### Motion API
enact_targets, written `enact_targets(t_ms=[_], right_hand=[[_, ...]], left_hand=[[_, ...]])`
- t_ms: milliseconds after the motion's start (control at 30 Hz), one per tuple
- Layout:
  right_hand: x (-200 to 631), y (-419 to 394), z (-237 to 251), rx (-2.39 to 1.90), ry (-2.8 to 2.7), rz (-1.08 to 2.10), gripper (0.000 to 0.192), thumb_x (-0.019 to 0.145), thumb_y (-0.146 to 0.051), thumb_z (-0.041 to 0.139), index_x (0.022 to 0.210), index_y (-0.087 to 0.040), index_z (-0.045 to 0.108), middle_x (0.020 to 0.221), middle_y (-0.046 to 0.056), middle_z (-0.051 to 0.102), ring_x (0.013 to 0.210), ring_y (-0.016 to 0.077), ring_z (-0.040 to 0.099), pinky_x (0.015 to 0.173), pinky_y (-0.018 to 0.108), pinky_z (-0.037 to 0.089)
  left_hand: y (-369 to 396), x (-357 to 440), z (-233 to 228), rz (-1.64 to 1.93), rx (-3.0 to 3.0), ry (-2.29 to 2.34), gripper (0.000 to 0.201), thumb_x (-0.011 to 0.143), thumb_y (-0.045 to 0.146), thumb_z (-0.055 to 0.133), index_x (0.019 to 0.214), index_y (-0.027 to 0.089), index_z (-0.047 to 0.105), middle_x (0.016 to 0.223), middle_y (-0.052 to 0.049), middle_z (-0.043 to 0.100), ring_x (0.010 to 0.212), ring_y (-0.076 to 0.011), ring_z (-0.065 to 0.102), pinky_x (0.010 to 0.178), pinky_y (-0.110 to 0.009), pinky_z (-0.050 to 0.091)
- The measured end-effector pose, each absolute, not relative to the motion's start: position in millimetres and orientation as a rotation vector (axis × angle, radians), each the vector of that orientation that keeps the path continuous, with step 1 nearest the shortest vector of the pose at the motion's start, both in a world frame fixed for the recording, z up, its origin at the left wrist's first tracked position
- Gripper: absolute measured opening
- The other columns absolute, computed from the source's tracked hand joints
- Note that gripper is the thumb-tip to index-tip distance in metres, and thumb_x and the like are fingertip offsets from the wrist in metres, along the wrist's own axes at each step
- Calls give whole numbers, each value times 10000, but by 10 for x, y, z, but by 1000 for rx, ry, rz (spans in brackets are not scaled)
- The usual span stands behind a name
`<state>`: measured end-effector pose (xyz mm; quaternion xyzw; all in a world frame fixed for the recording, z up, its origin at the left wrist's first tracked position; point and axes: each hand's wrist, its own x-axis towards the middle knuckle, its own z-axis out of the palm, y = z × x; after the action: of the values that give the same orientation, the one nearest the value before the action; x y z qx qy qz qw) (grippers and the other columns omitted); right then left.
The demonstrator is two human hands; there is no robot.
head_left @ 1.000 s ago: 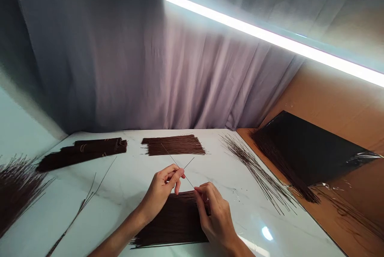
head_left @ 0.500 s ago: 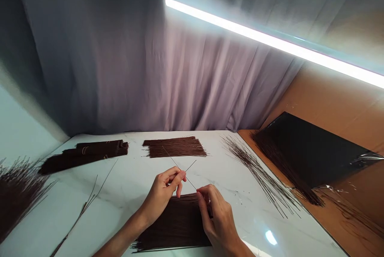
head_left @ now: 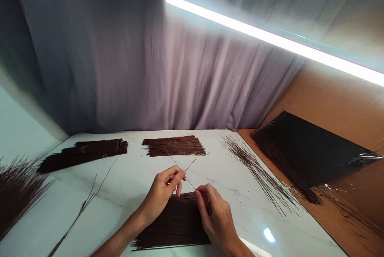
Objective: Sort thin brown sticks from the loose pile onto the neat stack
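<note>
My left hand (head_left: 166, 185) is closed in a pinch over the middle of the table. Between its thumb and fingertips, thin dark brown sticks (head_left: 171, 156) cross each other; a short end points up to the right. Lower and to the right, my right hand (head_left: 216, 213) pinches the lower end of the longer stick. Under both hands lies a wide flat layer of similar dark brown sticks (head_left: 177, 223), its right part covered by my right hand. Whether the crossing pieces are separate sticks or one bent stick, I cannot tell.
Behind my hands lies another stack of brown sticks (head_left: 174, 146). Tied dark bundles (head_left: 96, 149) are at the back left, a bushy bundle (head_left: 18, 193) at the left edge. Loose sticks (head_left: 258, 173) fan out to the right, beside a black sheet (head_left: 309, 149) on brown board.
</note>
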<state>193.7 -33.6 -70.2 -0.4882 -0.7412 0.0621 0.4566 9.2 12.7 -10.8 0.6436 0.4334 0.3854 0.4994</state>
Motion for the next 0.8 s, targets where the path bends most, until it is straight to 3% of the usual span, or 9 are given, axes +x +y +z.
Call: enact_targets(t_ms=[333,500,633,733,800], right_hand=[[1923,-361,-722,-1209,-1809,181,147,1059,-255,448,971,-228,562,800,7,651,613,141,614,531,243,438],[2007,-322,-553,-1235,-1716,617,259,1074,-379,426,924,-220,565,795,7,626,675,155,592,609,253,488],[2263,-192,-198,-1156,-1833,877,314,1072,-427,446,890,-213,586,818,8,623,745,160,571,653,253,485],[2428,-157,33,-1095,-2053,829,257,1056,-386,511,883,-218,600,832,1,646,740,150,565,668,246,460],[2458,-206,103,-1078,-2196,624,215,1060,-318,506,892,-223,602,817,-3,650,701,142,562,647,247,428]], left_hand=[[136,107,-158,918,1572,1044,383,1015,521,496,844,201,620,540,57,488,550,-133,380,546,-245,290],[84,98,-23,848,1613,969,366,1024,474,498,808,204,621,565,46,532,628,-150,462,670,-251,368],[-19,73,119,594,1707,787,348,1021,436,510,810,206,662,587,29,599,664,-161,540,726,-255,409],[-100,79,142,375,1854,740,352,1021,398,514,770,211,675,655,17,665,636,-150,564,681,-246,403],[-112,94,112,336,1941,783,398,1029,390,499,709,210,651,704,15,678,653,-148,581,673,-245,394]])
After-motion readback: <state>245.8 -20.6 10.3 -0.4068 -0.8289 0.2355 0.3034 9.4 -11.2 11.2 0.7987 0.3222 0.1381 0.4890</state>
